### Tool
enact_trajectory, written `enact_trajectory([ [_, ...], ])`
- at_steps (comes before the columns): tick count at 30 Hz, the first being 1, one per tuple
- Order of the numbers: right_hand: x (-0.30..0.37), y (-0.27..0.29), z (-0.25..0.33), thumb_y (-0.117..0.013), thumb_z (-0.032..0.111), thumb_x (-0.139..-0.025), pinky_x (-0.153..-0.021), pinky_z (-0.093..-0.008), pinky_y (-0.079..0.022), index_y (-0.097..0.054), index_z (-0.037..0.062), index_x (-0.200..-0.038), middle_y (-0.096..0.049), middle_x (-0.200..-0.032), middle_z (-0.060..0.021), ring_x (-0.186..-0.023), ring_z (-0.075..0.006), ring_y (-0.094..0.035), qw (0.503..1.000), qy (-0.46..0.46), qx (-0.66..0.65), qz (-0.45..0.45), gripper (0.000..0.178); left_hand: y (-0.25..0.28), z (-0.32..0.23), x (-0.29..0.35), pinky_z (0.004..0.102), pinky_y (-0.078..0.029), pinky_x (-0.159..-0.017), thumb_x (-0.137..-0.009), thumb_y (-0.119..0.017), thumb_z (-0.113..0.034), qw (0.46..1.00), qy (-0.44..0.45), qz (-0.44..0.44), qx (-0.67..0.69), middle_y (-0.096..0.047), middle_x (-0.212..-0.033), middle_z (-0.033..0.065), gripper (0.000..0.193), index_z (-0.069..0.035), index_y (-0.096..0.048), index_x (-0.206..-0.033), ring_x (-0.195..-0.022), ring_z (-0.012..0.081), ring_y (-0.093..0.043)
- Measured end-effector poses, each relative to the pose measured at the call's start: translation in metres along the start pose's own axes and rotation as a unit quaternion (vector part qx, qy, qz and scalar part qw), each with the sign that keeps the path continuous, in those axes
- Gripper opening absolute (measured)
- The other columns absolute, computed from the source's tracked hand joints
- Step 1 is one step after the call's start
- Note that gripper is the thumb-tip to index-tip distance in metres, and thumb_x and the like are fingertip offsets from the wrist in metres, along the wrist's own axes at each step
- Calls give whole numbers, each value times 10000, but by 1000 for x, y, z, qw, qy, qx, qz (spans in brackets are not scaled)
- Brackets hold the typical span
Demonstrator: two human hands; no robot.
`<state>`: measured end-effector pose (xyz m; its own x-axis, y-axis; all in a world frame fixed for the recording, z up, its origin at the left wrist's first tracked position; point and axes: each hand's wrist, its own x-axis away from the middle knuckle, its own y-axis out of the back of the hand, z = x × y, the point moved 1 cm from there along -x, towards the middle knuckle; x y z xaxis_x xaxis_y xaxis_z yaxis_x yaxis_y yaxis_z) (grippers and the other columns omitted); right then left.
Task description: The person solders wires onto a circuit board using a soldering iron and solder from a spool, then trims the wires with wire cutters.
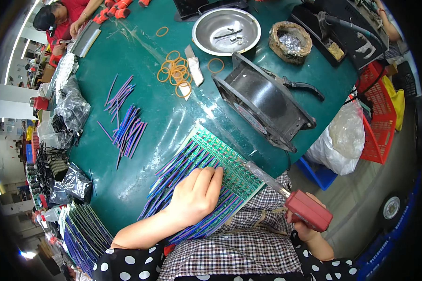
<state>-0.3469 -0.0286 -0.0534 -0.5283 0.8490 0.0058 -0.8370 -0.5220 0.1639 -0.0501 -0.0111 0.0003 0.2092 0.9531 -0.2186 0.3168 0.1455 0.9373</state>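
Observation:
A green circuit board panel [239, 175] lies at the table's near edge, in front of my checked apron. Rows of blue and purple wires [169, 180] run across it toward the lower left. My left hand [199, 189] rests on these wires, its fingers curled and pressed together at a wire's end; the fingertips are partly hidden. In my right hand [307, 229] is a red soldering gun [309, 210], gripped by its body. Its long, narrow front points up and left, with the tip over the board's upper right part, close to the left fingertips.
Loose wire bundles [129, 133] lie left of the board. Beyond it are rubber bands [176, 70], a metal bowl [226, 33], a black fan [267, 103], pliers [305, 86] and a round pot [290, 42]. Wired boards [84, 234] are stacked at lower left. A co-worker [68, 21] sits far left.

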Motion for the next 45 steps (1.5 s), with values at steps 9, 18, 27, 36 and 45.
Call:
enact_trajectory([
  [9, 6, -5, -12, -777, 406, -713, -634, -320, -543, -559, -82, -1126, -669, -865, -126, -689, -257, -677, 999, 11, 37, -17, 675, -20, -5, 6, 292, -491, -565, -710, -662, 10, 998, 9, -45, -51, -581, -842, 122, 269, 78, -627, -968, -672, 221, -582],
  [18, -5, -11, 2, -569, 583, -829, -802, -378, -449, -632, 69, -1103, -606, -1133, -134, -997, -301, -575, 993, 0, 116, -5, 586, -23, -4, 3, 209, -460, -519, -716, -636, -23, 990, -12, -52, -131, -583, -819, 83, 206, 52, -643, -907, -642, 147, -566],
  [27, -10, -12, -3, -545, 591, -839, -806, -370, -435, -582, 22, -1161, -624, -1085, -116, -947, -269, -600, 990, 58, 127, 4, 655, -23, -9, 4, 271, -478, -548, -701, -659, -4, 993, 13, -37, -113, -575, -843, 110, 267, 59, -633, -959, -670, 195, -577],
  [36, -21, -1, 0, -804, 380, -675, -600, -310, -550, -572, -70, -1107, -668, -881, -147, -680, -255, -677, 977, 150, 152, 21, 665, -19, -11, 0, 249, -477, -542, -689, -636, -25, 988, -15, -2, -154, -571, -867, 110, 284, 48, -633, -964, -690, 182, -573],
  [45, -18, -5, -2, -799, 403, -676, -611, -316, -553, -583, -56, -1088, -662, -900, -155, -688, -265, -677, 964, 176, 200, 9, 654, -18, -11, -2, 241, -481, -551, -692, -635, -30, 986, -35, 11, -165, -573, -866, 113, 278, 54, -627, -957, -693, 180, -574],
])
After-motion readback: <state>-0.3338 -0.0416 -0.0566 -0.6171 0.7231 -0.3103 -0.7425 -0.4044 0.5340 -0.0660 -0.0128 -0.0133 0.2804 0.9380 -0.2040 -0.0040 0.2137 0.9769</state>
